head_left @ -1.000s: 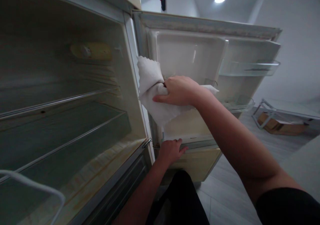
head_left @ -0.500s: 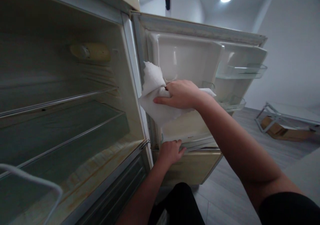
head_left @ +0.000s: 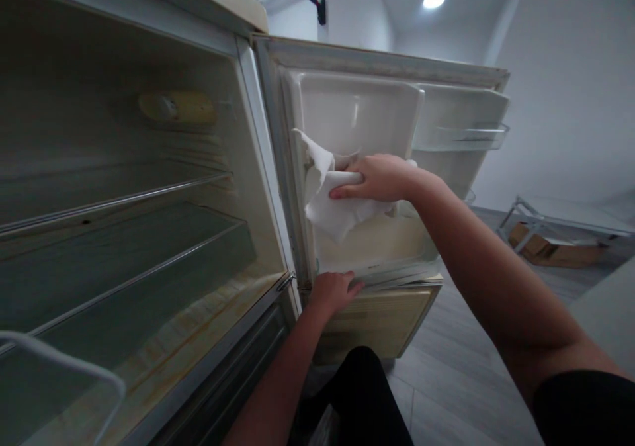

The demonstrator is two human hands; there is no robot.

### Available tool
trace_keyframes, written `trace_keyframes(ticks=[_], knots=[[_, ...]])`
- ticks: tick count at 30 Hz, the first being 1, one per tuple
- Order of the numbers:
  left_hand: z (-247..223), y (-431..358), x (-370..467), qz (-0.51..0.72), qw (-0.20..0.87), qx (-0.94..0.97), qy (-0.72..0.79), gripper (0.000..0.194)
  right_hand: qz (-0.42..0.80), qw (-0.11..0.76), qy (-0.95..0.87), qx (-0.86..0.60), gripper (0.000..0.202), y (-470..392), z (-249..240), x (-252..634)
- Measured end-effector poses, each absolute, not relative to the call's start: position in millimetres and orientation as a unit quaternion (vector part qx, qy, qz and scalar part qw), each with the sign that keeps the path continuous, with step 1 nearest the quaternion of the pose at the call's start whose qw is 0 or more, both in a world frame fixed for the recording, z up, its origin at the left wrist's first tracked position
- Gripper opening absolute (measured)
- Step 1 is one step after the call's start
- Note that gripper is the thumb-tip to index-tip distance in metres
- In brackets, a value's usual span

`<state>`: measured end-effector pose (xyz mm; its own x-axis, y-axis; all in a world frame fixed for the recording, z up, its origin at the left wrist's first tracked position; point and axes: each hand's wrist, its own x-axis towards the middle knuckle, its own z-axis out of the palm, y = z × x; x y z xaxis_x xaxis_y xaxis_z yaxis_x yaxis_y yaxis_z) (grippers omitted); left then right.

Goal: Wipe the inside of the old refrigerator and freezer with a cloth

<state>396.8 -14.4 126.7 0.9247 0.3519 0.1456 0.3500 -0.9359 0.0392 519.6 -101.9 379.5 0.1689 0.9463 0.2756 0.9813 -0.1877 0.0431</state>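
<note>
My right hand [head_left: 380, 178] is closed on a crumpled white cloth [head_left: 342, 214], holding it in front of the inner side of the opened fridge door [head_left: 384, 102]. Part of the cloth hangs below my fingers, and one corner folds up on the left. Lower down, my left hand [head_left: 333, 292] grips the edge of the clear bottom door shelf [head_left: 397, 270] near the hinge side. The fingertips over the shelf edge are partly hidden.
To the left stands the open fridge compartment with glass shelves [head_left: 198, 234], stained at its lower edge. A white cable or rod [head_left: 64, 360] crosses the lower left. Small door racks [head_left: 471, 135] stick out at right. A cardboard box [head_left: 555, 247] lies under a low white table [head_left: 570, 211].
My right hand has drawn the cloth slightly right, away from the door's hinge edge, and the cloth has folded up more. The left hand stays on the shelf edge. The view has shifted a little.
</note>
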Motion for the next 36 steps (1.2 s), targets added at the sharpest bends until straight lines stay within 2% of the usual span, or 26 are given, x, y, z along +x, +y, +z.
trace_keyframes(ticks=[5,14,23,29,34,36], knots=[[124.0,-9.7,381.1,0.073,0.005,0.984,0.164,0.069,-0.138,0.062,-0.656,-0.739,0.067,-97.8,380.9,497.5],[126.3,-5.3,362.8,0.063,-0.014,0.988,0.141,0.070,-0.170,0.050,-0.703,-0.689,0.068,-55.3,384.3,458.8],[125.7,-3.3,358.0,0.081,-0.015,0.989,0.122,0.071,-0.041,0.044,-0.698,-0.714,0.060,-99.4,394.3,489.5],[126.7,-1.7,357.3,0.083,0.005,0.989,0.123,0.073,-0.087,-0.001,-0.654,-0.752,0.066,-125.0,393.3,501.5],[129.6,-1.2,356.2,0.072,0.012,0.989,0.125,0.071,-0.144,0.002,-0.604,-0.784,0.077,-125.9,387.1,494.9],[129.4,-1.3,356.3,0.072,0.010,0.990,0.125,0.071,-0.142,0.002,-0.602,-0.786,0.074,-121.4,385.6,489.9]])
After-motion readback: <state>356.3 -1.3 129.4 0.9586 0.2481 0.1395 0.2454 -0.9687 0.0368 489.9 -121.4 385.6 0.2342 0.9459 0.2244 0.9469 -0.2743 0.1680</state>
